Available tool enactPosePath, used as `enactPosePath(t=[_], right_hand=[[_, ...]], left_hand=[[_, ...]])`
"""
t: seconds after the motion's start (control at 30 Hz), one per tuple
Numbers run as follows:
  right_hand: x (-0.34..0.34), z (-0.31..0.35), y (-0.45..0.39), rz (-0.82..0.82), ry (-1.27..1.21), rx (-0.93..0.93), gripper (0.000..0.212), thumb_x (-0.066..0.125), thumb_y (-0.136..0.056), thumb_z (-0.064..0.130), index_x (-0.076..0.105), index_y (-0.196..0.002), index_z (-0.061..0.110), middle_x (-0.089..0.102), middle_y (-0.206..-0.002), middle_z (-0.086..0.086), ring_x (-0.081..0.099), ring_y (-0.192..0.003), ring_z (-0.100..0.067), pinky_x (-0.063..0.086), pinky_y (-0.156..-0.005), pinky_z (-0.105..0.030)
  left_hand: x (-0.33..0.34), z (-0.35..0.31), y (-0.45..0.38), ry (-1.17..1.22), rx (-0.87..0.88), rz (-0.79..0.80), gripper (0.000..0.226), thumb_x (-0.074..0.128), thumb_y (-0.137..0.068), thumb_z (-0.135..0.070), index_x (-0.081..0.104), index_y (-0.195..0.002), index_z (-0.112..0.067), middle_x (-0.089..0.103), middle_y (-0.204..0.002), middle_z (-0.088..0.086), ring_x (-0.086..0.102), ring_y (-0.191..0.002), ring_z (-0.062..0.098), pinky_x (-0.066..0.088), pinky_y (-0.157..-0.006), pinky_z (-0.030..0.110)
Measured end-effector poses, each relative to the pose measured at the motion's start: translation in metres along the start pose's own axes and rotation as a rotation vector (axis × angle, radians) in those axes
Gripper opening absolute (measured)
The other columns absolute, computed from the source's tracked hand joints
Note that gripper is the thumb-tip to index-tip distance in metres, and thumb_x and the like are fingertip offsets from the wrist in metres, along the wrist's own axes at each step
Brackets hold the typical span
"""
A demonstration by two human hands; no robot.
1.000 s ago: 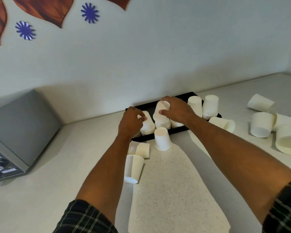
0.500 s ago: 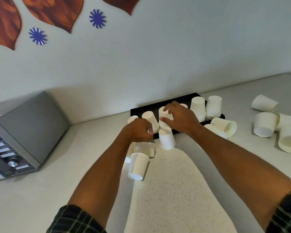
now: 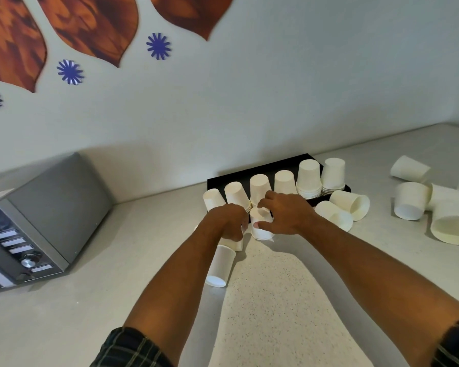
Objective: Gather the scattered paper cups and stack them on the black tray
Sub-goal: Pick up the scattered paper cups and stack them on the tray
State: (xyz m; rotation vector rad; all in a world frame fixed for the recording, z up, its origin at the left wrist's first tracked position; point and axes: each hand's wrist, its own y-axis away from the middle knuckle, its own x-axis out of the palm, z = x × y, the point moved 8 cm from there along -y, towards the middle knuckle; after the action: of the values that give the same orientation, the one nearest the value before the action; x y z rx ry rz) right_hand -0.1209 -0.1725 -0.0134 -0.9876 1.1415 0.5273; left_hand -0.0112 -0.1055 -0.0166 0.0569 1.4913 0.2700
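White inverted cup clasped by right hand, left hand curled (contents unclear).

Tight up front, roomy on the near counter.
Crowded along the black tray by upturned cup stacks; hemmed right by toppled cups, left by the microwave; open across the speckled counter between both forearms.

Soft even indoor light, faint arm shadows on counter, wide-angle edge warp, slight blur.
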Motion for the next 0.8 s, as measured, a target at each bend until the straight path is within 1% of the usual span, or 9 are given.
enactPosePath(t=[0.1,0.23,0.33,0.47,0.6,0.67,0.7,0.73,0.8], right_hand=[[0.005,0.004,0.0,0.04,0.034,-0.01,0.061,0.057,-0.078,0.072,0.061,-0.117,0.026,0.059,-0.122,0.002,0.065,-0.098,-0.021,0.058,-0.082,-0.04],[0.008,0.006,-0.001,0.036,0.023,-0.004,0.055,0.059,-0.08,0.07,0.058,-0.111,0.024,0.06,-0.118,0.001,0.065,-0.094,-0.021,0.058,-0.08,-0.039],[0.009,0.004,-0.003,0.019,0.023,0.028,0.052,0.058,-0.084,0.066,0.058,-0.113,0.023,0.062,-0.12,0.0,0.065,-0.097,-0.023,0.058,-0.083,-0.041],[0.017,0.004,-0.003,0.011,-0.008,0.079,0.052,0.056,-0.088,0.062,0.053,-0.119,0.02,0.062,-0.12,0.0,0.067,-0.097,-0.023,0.058,-0.082,-0.04],[0.021,0.004,-0.003,0.029,-0.094,0.101,0.05,0.064,-0.085,0.055,0.046,-0.118,0.022,0.065,-0.114,0.002,0.067,-0.093,-0.021,0.058,-0.079,-0.036],[0.018,0.0,-0.002,0.026,-0.16,0.117,0.053,0.068,-0.08,0.055,0.043,-0.115,0.024,0.065,-0.109,0.003,0.066,-0.09,-0.02,0.058,-0.077,-0.038],[0.014,-0.003,-0.001,0.016,-0.187,0.117,0.056,0.068,-0.078,0.055,0.041,-0.116,0.024,0.064,-0.109,0.003,0.066,-0.09,-0.022,0.058,-0.076,-0.039],[0.01,-0.006,0.001,0.003,-0.213,0.116,0.059,0.068,-0.077,0.055,0.041,-0.119,0.024,0.064,-0.112,0.001,0.066,-0.091,-0.024,0.057,-0.075,-0.04],[0.0,-0.016,0.004,-0.028,-0.257,0.114,0.067,0.067,-0.077,0.054,0.04,-0.129,0.023,0.06,-0.122,-0.002,0.065,-0.095,-0.028,0.057,-0.078,-0.044]], left_hand=[[0.005,0.0,-0.001,-0.02,-0.02,0.04,0.052,0.082,-0.077,-0.017,0.063,-0.126,-0.021,0.065,-0.125,0.004,0.062,-0.109,0.023,0.05,-0.103,0.041],[0.009,0.001,-0.001,-0.055,-0.035,0.039,0.059,0.086,-0.073,-0.021,0.063,-0.126,-0.02,0.064,-0.125,0.004,0.062,-0.11,0.024,0.05,-0.102,0.04],[0.009,0.0,-0.002,-0.063,-0.032,0.012,0.056,0.085,-0.074,-0.018,0.063,-0.126,-0.019,0.063,-0.127,0.005,0.061,-0.111,0.024,0.049,-0.102,0.038],[0.011,-0.004,-0.005,-0.114,-0.024,-0.005,0.057,0.086,-0.074,-0.021,0.062,-0.126,-0.02,0.063,-0.128,0.005,0.062,-0.113,0.025,0.049,-0.102,0.038],[0.008,-0.007,-0.009,-0.144,0.004,-0.03,0.055,0.084,-0.074,-0.024,0.064,-0.125,-0.023,0.065,-0.124,0.003,0.063,-0.11,0.023,0.051,-0.102,0.039],[0.001,-0.009,-0.011,-0.116,0.024,-0.052,0.052,0.084,-0.072,-0.029,0.066,-0.121,-0.022,0.068,-0.117,0.001,0.064,-0.104,0.021,0.053,-0.097,0.037],[-0.005,-0.01,-0.012,-0.093,0.035,-0.067,0.051,0.083,-0.071,-0.031,0.066,-0.119,-0.022,0.069,-0.112,0.0,0.064,-0.1,0.019,0.054,-0.092,0.034],[-0.011,-0.012,-0.013,-0.066,0.049,-0.083,0.05,0.082,-0.07,-0.033,0.067,-0.116,-0.022,0.069,-0.107,-0.002,0.063,-0.094,0.017,0.054,-0.085,0.031],[-0.025,-0.014,-0.014,-0.018,0.074,-0.107,0.049,0.078,-0.067,-0.038,0.066,-0.112,-0.024,0.065,-0.098,-0.006,0.057,-0.086,0.013,0.047,-0.072,0.026]])
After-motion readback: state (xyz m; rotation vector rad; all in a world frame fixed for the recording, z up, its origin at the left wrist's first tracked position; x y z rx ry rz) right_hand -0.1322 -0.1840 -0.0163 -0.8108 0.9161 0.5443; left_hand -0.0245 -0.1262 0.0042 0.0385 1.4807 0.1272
